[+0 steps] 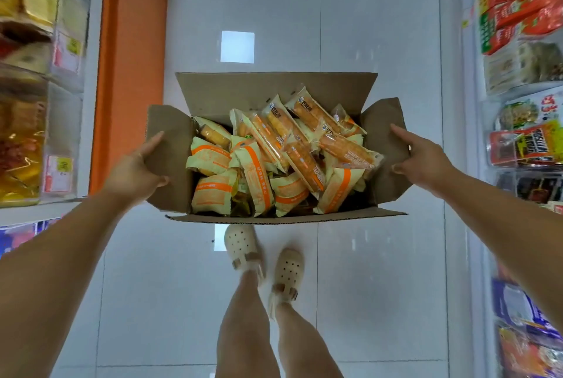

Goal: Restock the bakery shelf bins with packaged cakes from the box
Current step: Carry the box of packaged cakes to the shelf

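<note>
Head view: we grip cardboard box [274, 90] by both end flaps. Left hand [137, 169] clamps left flap, thumb on inner face, fingers behind. Right hand [423, 158] grips right flap, index finger straight along it, thumb pressing, other fingers hidden. Packaged cakes [259, 170] heaped in box, between our fingertips. Clear shelf bins [61, 109] just outside left fingers.

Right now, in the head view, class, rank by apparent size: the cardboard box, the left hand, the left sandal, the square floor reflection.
1. cardboard box
2. left hand, enlarged by nearness to the camera
3. left sandal and square floor reflection look nearly alike; not ranked
</note>
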Available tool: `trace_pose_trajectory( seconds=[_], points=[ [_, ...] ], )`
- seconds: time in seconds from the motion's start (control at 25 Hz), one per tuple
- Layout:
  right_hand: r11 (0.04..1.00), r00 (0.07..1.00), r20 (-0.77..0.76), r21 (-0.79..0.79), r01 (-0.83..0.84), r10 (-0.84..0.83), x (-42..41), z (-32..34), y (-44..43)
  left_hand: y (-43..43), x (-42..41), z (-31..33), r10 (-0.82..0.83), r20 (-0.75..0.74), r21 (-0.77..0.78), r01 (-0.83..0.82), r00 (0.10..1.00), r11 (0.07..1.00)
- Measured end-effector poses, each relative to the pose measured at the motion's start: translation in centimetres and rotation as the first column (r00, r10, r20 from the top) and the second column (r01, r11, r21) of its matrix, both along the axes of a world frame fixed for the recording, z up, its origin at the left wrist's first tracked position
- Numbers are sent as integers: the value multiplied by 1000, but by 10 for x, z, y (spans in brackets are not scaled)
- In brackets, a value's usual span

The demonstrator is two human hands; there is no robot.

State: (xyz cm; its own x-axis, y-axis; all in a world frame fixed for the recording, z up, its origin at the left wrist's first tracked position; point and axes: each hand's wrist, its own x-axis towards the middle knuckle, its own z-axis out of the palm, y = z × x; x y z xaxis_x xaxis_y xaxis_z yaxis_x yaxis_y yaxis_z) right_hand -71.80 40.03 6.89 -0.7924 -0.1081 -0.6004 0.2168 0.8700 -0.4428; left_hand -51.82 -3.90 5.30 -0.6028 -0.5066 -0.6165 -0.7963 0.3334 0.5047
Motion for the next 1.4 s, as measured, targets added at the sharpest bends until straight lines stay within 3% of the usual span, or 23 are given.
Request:
trace_pose_trajectory(
  seconds=[0.56,1.4],
  points=[
    [980,980,-1,-8,198,-198,-174,15,-49,-65,-244,32,-115,23,2,115,993,993],
    [984,984,-39,-50,171,-173,-636,33,-154,-161,-684,53,-115,-70,-25,114,991,993]
  ],
)
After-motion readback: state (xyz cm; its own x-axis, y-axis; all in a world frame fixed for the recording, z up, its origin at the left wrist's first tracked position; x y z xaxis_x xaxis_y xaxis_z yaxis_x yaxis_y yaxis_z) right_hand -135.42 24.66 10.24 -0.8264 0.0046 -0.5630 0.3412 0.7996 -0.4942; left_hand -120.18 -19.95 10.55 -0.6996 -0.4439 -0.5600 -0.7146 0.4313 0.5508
